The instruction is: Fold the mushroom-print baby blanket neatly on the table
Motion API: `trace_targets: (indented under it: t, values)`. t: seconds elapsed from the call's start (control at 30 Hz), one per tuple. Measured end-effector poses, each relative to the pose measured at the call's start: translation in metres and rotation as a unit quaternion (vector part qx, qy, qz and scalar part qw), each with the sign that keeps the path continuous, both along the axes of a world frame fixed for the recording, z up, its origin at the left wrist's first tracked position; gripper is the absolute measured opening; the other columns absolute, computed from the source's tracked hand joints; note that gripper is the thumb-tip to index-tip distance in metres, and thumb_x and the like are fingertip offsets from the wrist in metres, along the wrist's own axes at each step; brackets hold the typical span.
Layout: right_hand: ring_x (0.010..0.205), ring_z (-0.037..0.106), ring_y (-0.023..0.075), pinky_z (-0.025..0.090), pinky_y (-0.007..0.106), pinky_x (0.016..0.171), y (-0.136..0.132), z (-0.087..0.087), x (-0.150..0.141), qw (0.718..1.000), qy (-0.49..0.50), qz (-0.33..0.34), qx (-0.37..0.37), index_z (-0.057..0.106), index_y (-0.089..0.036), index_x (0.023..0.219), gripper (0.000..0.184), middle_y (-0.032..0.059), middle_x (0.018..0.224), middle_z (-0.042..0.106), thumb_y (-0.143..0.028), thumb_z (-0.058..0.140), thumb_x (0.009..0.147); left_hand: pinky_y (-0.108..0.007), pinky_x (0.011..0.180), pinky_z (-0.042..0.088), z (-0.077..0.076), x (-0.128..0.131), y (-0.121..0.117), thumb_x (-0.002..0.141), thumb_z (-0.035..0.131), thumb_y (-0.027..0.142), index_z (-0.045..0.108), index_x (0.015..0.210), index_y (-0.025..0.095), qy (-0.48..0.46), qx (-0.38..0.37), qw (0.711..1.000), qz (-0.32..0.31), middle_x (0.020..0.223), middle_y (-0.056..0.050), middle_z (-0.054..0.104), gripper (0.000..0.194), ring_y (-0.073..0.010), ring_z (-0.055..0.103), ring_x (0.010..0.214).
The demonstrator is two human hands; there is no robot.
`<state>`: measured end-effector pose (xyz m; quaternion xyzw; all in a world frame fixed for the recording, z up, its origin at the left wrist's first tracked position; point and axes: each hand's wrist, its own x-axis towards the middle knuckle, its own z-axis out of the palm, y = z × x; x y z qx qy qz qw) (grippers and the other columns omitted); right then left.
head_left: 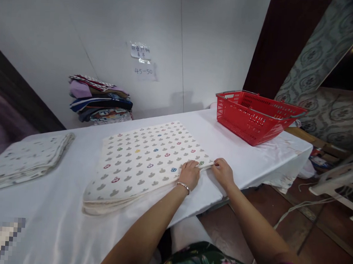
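Note:
A folded cream cloth with small coloured prints (145, 158) lies in layers on the white table (54, 220). My left hand (189, 174), with a bracelet at the wrist, rests on the cloth's near right corner, its fingers curled over the edge. My right hand (222, 172) is right beside it and pinches that same corner, fingers closed on the fabric.
A red plastic basket (255, 115) stands at the table's far right. A folded stack of like-printed cloth (22, 160) lies at the left. A pile of folded coloured fabrics (99, 101) sits against the white wall. An ironing board (340, 186) and cables are on the floor to the right.

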<state>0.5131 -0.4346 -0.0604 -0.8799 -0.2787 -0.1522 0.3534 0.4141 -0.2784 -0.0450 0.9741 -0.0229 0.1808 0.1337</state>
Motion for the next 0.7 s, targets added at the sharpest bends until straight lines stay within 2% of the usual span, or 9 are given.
trace_targets:
  t: [0.17,0.3,0.43,0.57,0.7]
  values:
    - [0.069,0.051,0.0141,0.033,0.024,0.060,0.0016,0.0006,0.0006,0.995,0.050,-0.039,-0.071,0.053,-0.020,0.069,0.010,0.0008,0.075,0.057,-0.024,0.049,0.077,-0.039,0.098,0.034,-0.0008,-0.0003,0.0014,0.085,0.046,0.015,0.065,0.084,0.018,0.012,0.002,1.000,-0.010,0.120,-0.005,0.058,0.019,-0.0211,0.043,0.119]
    - [0.066,0.051,0.0138,0.030,0.024,0.058,0.0032,0.0045,-0.0004,0.992,0.080,-0.046,-0.081,0.055,-0.021,0.079,0.011,-0.0004,0.075,0.059,-0.031,0.050,0.080,-0.038,0.097,0.035,-0.0006,-0.0003,0.0018,0.085,0.046,0.015,0.065,0.084,0.017,0.017,0.000,1.000,-0.017,0.119,-0.005,0.058,0.018,-0.0202,0.044,0.117]
    - [0.071,0.052,0.0140,0.029,0.023,0.059,0.0024,0.0069,-0.0020,0.994,0.066,-0.019,-0.089,0.056,-0.021,0.084,0.010,-0.0002,0.079,0.061,-0.027,0.048,0.081,-0.038,0.095,0.036,0.0015,0.0002,0.0005,0.085,0.047,0.015,0.065,0.083,0.017,0.020,0.003,1.000,-0.013,0.117,-0.005,0.059,0.018,-0.0205,0.045,0.115]
    - [0.068,0.050,0.0137,0.026,0.024,0.057,0.0018,0.0064,-0.0036,0.989,0.061,-0.058,-0.122,0.055,-0.021,0.080,0.010,0.0003,0.077,0.060,-0.025,0.046,0.081,-0.038,0.090,0.039,0.0027,0.0001,0.0005,0.086,0.045,0.015,0.064,0.086,0.018,0.038,0.002,0.999,-0.022,0.109,-0.006,0.062,0.019,-0.0203,0.050,0.108]
    - [0.068,0.049,0.0138,0.023,0.024,0.055,0.0027,0.0062,-0.0045,0.985,0.045,-0.058,-0.154,0.054,-0.020,0.079,0.010,0.0010,0.077,0.059,-0.025,0.045,0.082,-0.037,0.089,0.041,0.0002,-0.0015,0.0082,0.084,0.050,0.018,0.064,0.086,0.020,0.044,-0.044,0.997,-0.034,0.108,-0.004,0.062,0.014,-0.0190,0.054,0.102]
